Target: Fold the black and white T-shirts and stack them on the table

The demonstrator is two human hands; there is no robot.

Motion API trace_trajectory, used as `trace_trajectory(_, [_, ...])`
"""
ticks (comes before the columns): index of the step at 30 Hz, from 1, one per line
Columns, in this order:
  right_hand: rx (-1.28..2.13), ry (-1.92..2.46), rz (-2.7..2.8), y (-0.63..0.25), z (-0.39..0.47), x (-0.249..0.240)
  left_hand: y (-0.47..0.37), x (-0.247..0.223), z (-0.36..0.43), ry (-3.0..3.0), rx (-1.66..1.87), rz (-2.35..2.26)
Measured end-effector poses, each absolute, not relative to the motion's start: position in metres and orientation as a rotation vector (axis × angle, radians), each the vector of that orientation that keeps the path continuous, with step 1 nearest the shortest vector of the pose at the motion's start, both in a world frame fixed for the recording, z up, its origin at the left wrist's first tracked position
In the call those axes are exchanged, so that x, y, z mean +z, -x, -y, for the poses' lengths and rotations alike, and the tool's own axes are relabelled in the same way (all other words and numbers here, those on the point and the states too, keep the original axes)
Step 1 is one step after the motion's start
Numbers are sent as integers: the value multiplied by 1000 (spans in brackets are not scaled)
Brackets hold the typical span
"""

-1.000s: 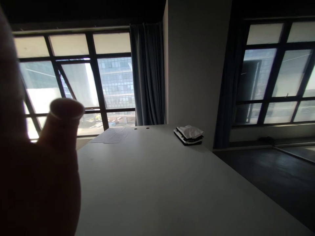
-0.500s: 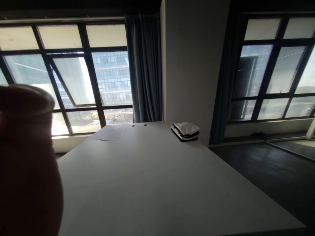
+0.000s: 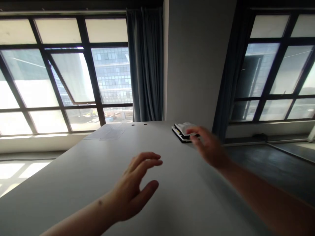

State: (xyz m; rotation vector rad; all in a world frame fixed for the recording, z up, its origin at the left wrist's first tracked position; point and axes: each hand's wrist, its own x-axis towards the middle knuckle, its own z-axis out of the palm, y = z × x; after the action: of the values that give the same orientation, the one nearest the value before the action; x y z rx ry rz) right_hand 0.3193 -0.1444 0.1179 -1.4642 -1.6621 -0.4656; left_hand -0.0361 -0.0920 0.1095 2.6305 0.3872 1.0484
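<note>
My left hand is over the middle of the table, thumb and fingers apart, holding nothing. My right hand reaches toward a small stack of flat black-and-white items near the table's far right edge. Its fingertips overlap the stack's right side in view; whether they touch it I cannot tell. Slightly blurred, this hand has its thumb and fingers apart with nothing visible between them. A crumpled white piece, perhaps cloth or paper, lies on top of the stack, partly hidden behind the fingers.
Sheets of paper lie at the far left of the white table. Two small dark holes mark its far edge. Beyond stand a grey pillar, blue curtains and windows, one tilted open.
The dark, blurred hand or arm close to the camera at left has gone. Both my hands now extend over the table, the right at the stack. The view has shifted slightly.
</note>
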Motion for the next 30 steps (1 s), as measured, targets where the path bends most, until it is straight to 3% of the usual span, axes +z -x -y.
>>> trace_trajectory(5, [-174,2216,1456,-361,17,-15,-4,13,20,-2643,570,-665])
trace_trajectory(8, [-212,2407,1281,-403,-29,-54,-23,-22,-13,-2620,479,-730])
trace_trajectory(15, [-220,2698,990,-452,-91,-50,-61,-25,-36,-2641,448,-610])
trace_trajectory(23, [-105,2684,759,-487,-136,-50,-58,-47,-62,-2655,340,-466])
trace_trajectory(30, [28,2643,802,-492,-134,-44,-54,-38,-51,-2628,398,-491])
